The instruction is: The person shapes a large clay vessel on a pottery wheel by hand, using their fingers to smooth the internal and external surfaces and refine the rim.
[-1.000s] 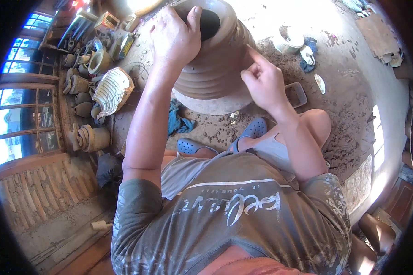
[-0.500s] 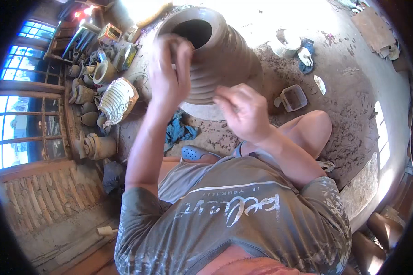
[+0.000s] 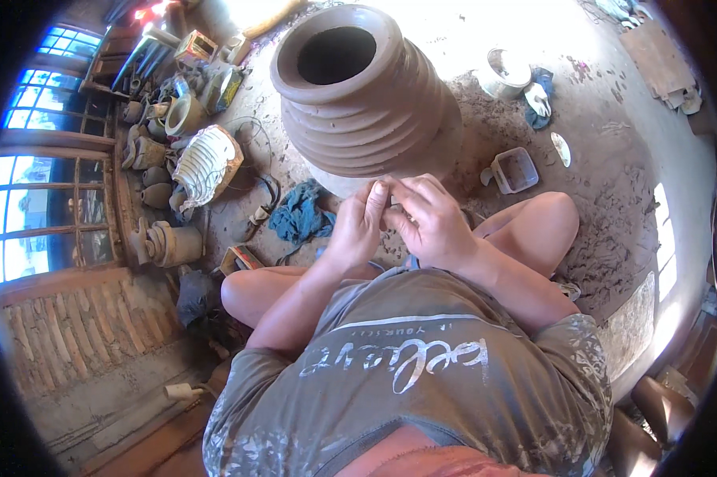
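While up at the rim and side of the clay pot (image 3: 358, 131) a second ago, has since drawn left hand (image 3: 358, 220) and right hand (image 3: 436, 221) down to the middle of the frame. Holds the fingers of both together, tip to tip, just below the pot; cannot tell whether pinched on anything. Leaves the pot standing untouched at upper centre, now showing its whole dark mouth and ribbed wall. Suggests a break in handling the clay, by judgement only. Has teal cloth (image 3: 301, 215) near the left hand.

Glare up top; dark corners
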Demonstrator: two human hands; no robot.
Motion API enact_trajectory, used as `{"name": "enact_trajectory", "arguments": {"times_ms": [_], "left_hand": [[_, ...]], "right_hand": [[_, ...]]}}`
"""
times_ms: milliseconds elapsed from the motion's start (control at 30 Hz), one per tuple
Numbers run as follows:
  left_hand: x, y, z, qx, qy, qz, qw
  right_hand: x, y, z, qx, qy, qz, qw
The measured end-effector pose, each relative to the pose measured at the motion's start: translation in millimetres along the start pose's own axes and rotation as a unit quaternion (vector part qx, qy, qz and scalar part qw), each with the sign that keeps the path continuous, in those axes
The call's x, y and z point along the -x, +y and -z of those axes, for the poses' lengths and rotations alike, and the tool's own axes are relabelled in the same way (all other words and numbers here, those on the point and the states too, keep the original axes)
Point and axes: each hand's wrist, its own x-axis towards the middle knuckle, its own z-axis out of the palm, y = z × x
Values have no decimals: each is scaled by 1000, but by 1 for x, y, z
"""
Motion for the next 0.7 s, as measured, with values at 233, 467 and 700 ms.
{"name": "enact_trajectory", "arguments": {"times_ms": [233,467,700], "left_hand": [[19,-32,-19,27,-111,77,990],[7,-43,-3,136,-89,223,961],[11,-53,1,155,-136,244,948]], "right_hand": [[27,27,-2,55,-98,17,993],[36,15,3,-63,-71,-95,991],[46,27,7,47,-119,23,992]]}}
